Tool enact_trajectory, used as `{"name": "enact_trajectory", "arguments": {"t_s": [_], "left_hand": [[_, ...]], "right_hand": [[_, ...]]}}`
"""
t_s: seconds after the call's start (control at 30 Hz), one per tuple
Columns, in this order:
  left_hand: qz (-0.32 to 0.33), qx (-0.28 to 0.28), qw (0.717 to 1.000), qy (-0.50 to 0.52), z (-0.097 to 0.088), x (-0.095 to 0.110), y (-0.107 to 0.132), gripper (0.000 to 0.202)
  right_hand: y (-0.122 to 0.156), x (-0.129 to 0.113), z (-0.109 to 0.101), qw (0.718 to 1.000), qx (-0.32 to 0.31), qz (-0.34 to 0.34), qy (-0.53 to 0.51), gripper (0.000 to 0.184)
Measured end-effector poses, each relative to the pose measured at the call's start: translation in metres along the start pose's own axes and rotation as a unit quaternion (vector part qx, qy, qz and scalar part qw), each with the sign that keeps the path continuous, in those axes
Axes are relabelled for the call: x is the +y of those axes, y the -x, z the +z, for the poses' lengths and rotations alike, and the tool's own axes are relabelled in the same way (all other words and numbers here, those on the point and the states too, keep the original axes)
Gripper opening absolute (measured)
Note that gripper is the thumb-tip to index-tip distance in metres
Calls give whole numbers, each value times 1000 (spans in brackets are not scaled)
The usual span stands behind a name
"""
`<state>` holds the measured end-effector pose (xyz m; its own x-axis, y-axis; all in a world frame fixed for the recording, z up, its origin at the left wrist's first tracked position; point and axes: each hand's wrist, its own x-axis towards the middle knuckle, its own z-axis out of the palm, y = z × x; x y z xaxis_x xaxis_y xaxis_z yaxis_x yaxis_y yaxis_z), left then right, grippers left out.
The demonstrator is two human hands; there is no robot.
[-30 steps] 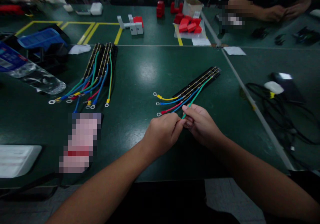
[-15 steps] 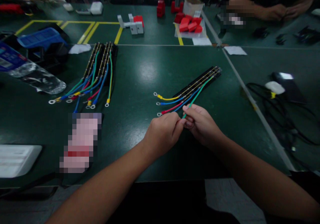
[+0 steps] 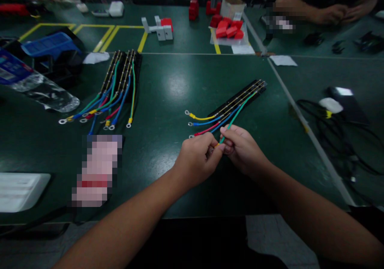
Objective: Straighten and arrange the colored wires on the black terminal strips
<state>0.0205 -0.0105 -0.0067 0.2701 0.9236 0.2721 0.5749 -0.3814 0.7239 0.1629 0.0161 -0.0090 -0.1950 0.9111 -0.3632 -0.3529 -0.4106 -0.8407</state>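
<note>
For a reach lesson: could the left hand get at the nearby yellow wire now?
Probably yes: the yellow wire lies just beyond the left hand, past only a red wire and a blue wire, though that hand is busy pinching the green wire.

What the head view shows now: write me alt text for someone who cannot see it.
A person's left grip and right grip hold a green wire, which runs from a black strip with other coloured wires on a dark green table. More wired strips and a plastic bottle lie to the left.
</note>
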Motion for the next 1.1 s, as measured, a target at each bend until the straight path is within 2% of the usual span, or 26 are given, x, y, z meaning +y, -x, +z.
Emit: {"name": "enact_trajectory", "arguments": {"t_s": [0.07, 0.13, 0.17, 0.27, 0.4, 0.5, 0.6, 0.83, 1.0, 1.1], "left_hand": [[-57, -26, 994, 89, -1, 1, -2, 25], [-135, -84, 963, 217, -2, 2, -5, 30], [-175, -121, 933, 291, -2, 1, -6, 32], [-268, -210, 806, 485, -2, -3, -10, 32], [-335, -231, 681, 609, -4, -8, -12, 21], [-362, -235, 616, 659, -5, -11, -11, 18], [-375, -239, 589, 675, -5, -12, -11, 19], [-393, -225, 581, 676, -4, -11, -12, 18], [-403, -224, 549, 697, -5, -11, -14, 24], [-390, -218, 557, 700, -5, -11, -14, 21]], "right_hand": [[0, 0, 0, 1000, 4, -1, -3, 27], [-1, 0, -1, 1000, -1, -3, -9, 24], [-1, 1, -1, 1000, -7, -5, -12, 24], [0, 1, -2, 999, -30, -10, -14, 25], [1, 1, -2, 999, -53, -7, -3, 29], [1, 0, -2, 999, -42, -17, 7, 27], [1, 1, -2, 999, -36, -19, 9, 26], [0, 0, -1, 999, -34, -13, -2, 25], [1, 0, -1, 999, -40, -8, -15, 27], [2, 0, -2, 999, -37, -7, -14, 27]]}}
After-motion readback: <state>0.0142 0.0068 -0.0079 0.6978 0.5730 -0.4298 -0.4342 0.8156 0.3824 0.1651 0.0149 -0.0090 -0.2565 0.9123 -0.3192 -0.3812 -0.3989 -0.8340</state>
